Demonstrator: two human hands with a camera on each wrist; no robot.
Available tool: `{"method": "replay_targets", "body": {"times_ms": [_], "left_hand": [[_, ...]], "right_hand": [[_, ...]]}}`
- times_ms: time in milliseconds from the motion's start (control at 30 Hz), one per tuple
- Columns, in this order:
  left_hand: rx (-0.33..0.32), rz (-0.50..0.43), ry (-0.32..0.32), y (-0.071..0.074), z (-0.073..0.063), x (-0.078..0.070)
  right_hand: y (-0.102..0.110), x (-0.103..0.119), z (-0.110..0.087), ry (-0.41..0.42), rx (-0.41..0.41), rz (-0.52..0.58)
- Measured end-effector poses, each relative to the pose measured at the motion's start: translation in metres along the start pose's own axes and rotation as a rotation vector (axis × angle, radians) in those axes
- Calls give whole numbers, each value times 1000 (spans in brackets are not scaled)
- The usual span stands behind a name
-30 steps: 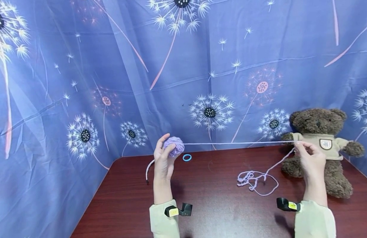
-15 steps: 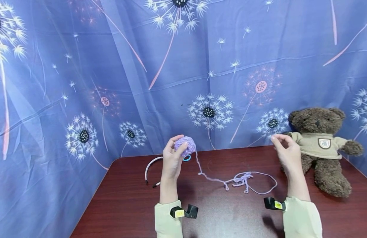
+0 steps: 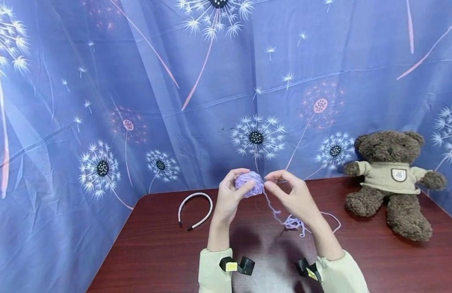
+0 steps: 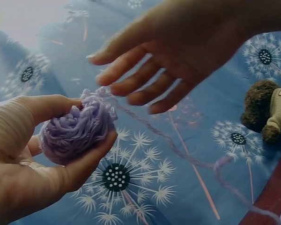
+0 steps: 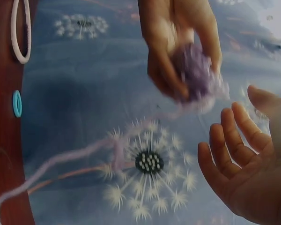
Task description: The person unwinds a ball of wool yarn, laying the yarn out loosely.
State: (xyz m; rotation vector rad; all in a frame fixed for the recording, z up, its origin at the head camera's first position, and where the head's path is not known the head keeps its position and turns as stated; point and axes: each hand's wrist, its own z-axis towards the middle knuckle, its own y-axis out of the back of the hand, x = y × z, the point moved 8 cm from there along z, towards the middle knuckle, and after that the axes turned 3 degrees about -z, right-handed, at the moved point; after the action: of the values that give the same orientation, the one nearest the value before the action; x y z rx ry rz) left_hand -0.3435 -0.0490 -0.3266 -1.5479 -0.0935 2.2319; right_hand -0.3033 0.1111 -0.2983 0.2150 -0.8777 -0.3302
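Note:
A ball of lilac yarn (image 3: pixel 249 185) is gripped in my left hand (image 3: pixel 226 198), the thumb across its near side and fingers behind, as the left wrist view shows. My right hand (image 3: pixel 297 199) is just right of the ball, its fingers (image 4: pixel 131 79) loosely extended and nothing between them. From the ball a yarn strand (image 4: pixel 168 138) hangs slack and runs down to a loose tangle (image 3: pixel 293 223) on the table, partly hidden by my right forearm. Motion blurs the ball in the right wrist view.
A white headband (image 3: pixel 195 194) lies on the dark red table (image 3: pixel 152 248) to the left. A small blue ring (image 5: pixel 17 104) lies nearby. At the right sits a brown teddy bear (image 3: pixel 394 179) in a beige sweater. Behind hangs a blue dandelion-print cloth (image 3: pixel 211 134).
The strand, earlier stretched taut between both hands, now hangs slack. My right hand has let it go and come left to the ball; my left hand has shifted right with the ball.

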Motion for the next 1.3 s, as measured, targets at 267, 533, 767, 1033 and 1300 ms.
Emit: {"method": "replay_targets", "body": {"times_ms": [267, 533, 767, 1033, 1300], "left_hand": [[53, 34, 34, -11, -1, 3], [62, 65, 56, -12, -2, 5], [63, 131, 101, -12, -3, 8], [48, 130, 73, -7, -2, 6], [-41, 30, -31, 7, -1, -7]], "right_hand": [[-10, 6, -2, 56, -17, -53], [-7, 4, -1, 80, -45, -128], [1, 4, -1, 87, -130, -139], [27, -7, 1, 10, -208, -160], [55, -20, 3, -59, -262, -194]]}}
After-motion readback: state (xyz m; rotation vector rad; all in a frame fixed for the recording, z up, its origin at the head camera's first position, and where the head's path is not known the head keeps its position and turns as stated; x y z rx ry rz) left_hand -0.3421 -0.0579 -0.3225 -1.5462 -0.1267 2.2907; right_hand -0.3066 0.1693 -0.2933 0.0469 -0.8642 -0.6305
